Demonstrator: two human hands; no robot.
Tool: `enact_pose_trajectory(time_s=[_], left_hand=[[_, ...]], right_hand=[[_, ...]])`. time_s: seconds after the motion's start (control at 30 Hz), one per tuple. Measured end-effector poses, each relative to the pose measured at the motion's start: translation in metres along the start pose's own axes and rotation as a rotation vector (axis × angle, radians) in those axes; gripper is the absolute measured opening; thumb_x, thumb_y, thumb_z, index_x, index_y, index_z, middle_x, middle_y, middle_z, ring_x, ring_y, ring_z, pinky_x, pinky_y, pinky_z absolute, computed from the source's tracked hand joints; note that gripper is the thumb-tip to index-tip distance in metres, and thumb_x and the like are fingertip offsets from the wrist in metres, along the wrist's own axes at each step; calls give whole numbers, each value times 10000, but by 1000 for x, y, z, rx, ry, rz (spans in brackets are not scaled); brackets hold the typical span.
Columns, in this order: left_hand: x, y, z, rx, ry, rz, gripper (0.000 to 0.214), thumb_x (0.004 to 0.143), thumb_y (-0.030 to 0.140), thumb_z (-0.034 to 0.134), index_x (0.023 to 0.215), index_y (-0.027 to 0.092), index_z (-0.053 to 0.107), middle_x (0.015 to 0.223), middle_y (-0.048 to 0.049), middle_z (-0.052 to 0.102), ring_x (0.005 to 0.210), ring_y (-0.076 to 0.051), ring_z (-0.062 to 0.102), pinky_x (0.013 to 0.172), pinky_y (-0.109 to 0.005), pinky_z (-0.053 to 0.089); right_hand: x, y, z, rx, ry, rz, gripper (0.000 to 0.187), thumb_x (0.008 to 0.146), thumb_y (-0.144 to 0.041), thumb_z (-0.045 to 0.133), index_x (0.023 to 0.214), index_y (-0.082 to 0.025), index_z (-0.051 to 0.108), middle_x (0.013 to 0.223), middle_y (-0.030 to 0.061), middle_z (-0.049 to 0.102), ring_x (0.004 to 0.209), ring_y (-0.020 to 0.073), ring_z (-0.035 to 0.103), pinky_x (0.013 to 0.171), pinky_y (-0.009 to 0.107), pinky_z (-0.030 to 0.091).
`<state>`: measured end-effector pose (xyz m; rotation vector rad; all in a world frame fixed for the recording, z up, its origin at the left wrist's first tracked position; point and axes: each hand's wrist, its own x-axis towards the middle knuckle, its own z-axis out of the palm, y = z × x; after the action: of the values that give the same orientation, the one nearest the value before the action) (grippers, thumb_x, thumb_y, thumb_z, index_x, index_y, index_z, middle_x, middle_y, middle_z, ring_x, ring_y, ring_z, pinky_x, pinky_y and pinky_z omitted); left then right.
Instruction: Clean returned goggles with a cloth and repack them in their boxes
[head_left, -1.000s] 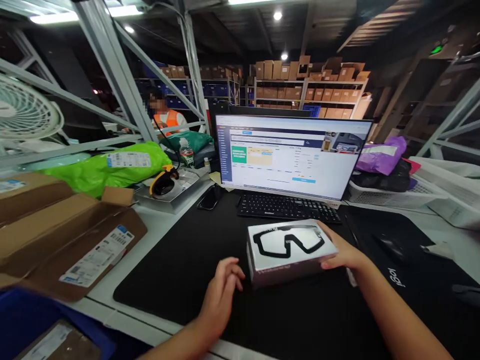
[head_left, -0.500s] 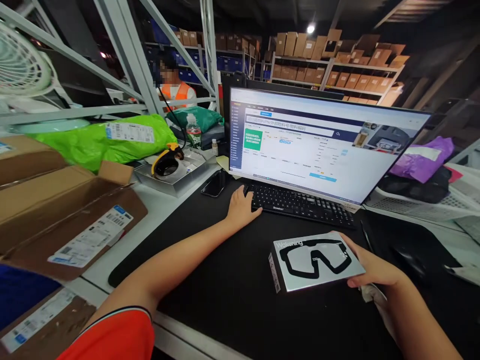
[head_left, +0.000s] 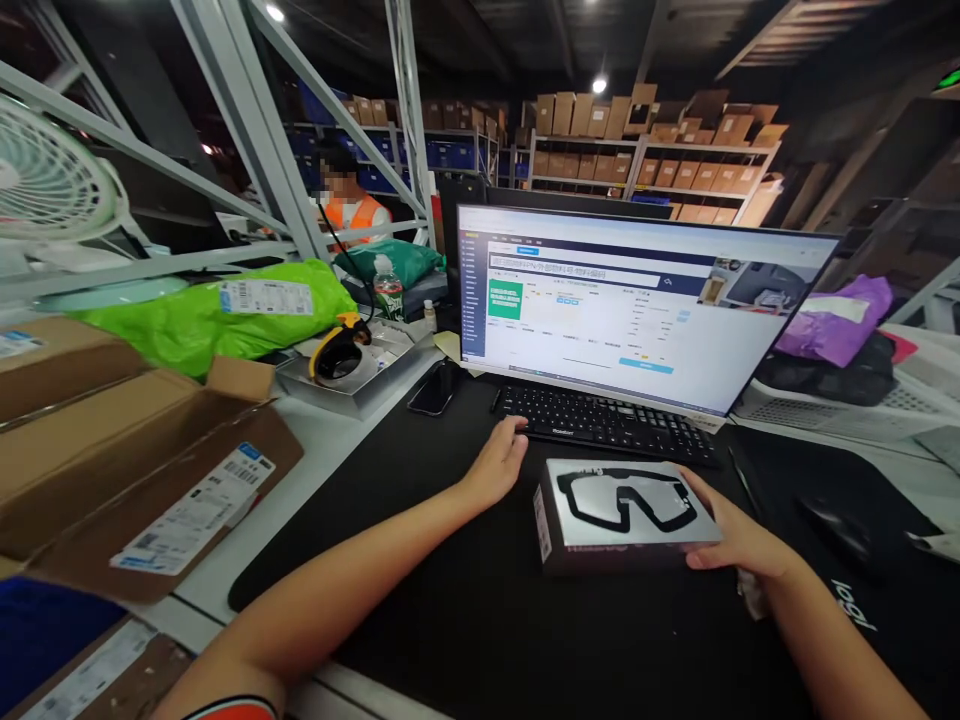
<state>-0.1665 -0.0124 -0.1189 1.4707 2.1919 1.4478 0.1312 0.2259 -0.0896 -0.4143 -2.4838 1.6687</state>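
My right hand [head_left: 724, 530] grips the right end of a silver box [head_left: 637, 510] printed with black wraparound glasses. The thumb is at its lower edge, with the fingertips partly hidden behind the box. It is tilted up over the black desk mat [head_left: 420, 620], its front edge turned toward me. My left hand [head_left: 495, 462] is at the near left corner of the black keyboard [head_left: 600, 422], palm low over the mat. Nothing shows in it, and its fingers stretch loosely forward, partly hidden. Behind the keyboard stands a lit monitor [head_left: 585, 310].
Left are an opened cardboard box [head_left: 247, 440], a green parcel [head_left: 262, 300], a metal tray [head_left: 360, 390] holding a yellow-and-black scanner-like device [head_left: 341, 355], and a phone [head_left: 435, 388]. A mouse [head_left: 832, 530] and pen [head_left: 742, 475] lie right. A co-worker [head_left: 352, 210] sits beyond the frame.
My left hand has drawn back from the keyboard's left keys toward me. The box in my right hand has tipped so that its front side shows more. The view has tilted slightly upward.
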Motion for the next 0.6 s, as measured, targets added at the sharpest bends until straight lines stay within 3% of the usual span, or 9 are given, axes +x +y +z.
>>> enact_pose_trajectory(time_s=[0.07, 0.13, 0.27, 0.33, 0.4, 0.43, 0.47, 0.53, 0.6], left_hand=[[-17, 4, 4, -120, -34, 5, 730, 993, 588, -46, 1380, 196, 432, 1237, -166, 652, 1012, -242, 704, 915, -453, 561], [-33, 10, 6, -205, -42, 57, 874, 917, 711, -109, 1451, 183, 338, 1301, -192, 627, 1103, -275, 675, 943, -474, 546], [-54, 29, -9, -457, 17, 203, 1296, 607, 1027, 39, 1556, 151, -81, 1570, -257, 340, 1409, -365, 446, 1143, -523, 395], [-62, 39, -20, -541, 55, 220, 1472, 467, 1090, 208, 1544, 165, -181, 1563, -266, 336, 1444, -403, 390, 1160, -573, 362], [-72, 45, -26, -505, 111, 174, 1599, 354, 1063, 488, 1570, 188, -70, 1475, -248, 455, 1428, -436, 397, 1148, -622, 362], [-78, 45, -27, -468, 134, 119, 1568, 349, 999, 629, 1575, 204, 61, 1409, -226, 524, 1400, -442, 431, 1135, -635, 378], [-85, 43, -25, -444, 134, 38, 1386, 454, 908, 719, 1550, 226, 215, 1346, -201, 581, 1353, -430, 489, 1114, -637, 408], [-99, 37, -18, -470, 17, -87, 994, 649, 796, 711, 1436, 248, 451, 1281, -169, 642, 1253, -403, 586, 1068, -623, 469], [-110, 29, -10, -515, -121, -97, 812, 739, 772, 642, 1351, 245, 559, 1316, -158, 646, 1257, -395, 591, 1093, -614, 457]], right_hand=[[3, 2, 14, 56, 82, -21, 1266, 517, -580, 903, 1568, -240, 284, 1584, 171, 380, 1480, 411, 315, 1216, 535, 263], [7, 3, 33, 170, 144, -49, 1218, 526, -568, 906, 1549, -270, 313, 1596, 158, 369, 1483, 404, 316, 1214, 548, 255], [15, -5, 77, 426, 174, -106, 1161, 530, -539, 915, 1524, -324, 355, 1563, 140, 437, 1436, 404, 404, 1197, 586, 252], [19, -15, 99, 548, 157, -131, 1148, 511, -505, 931, 1507, -341, 383, 1533, 137, 482, 1410, 407, 441, 1184, 596, 260], [22, -28, 118, 670, 115, -162, 1133, 489, -447, 951, 1481, -359, 412, 1502, 122, 526, 1392, 394, 467, 1179, 591, 262], [22, -35, 126, 718, 85, -175, 1126, 477, -398, 962, 1467, -363, 427, 1487, 111, 544, 1386, 382, 477, 1179, 583, 262], [22, -43, 134, 755, 57, -188, 1126, 461, -340, 970, 1455, -360, 442, 1475, 102, 557, 1383, 370, 483, 1183, 570, 261], [21, -57, 149, 826, 16, -211, 1112, 451, -257, 970, 1437, -344, 463, 1458, 93, 573, 1381, 350, 489, 1184, 546, 272], [19, -68, 163, 902, -15, -236, 1098, 467, -262, 966, 1439, -325, 459, 1448, 97, 579, 1373, 346, 497, 1169, 546, 304]])
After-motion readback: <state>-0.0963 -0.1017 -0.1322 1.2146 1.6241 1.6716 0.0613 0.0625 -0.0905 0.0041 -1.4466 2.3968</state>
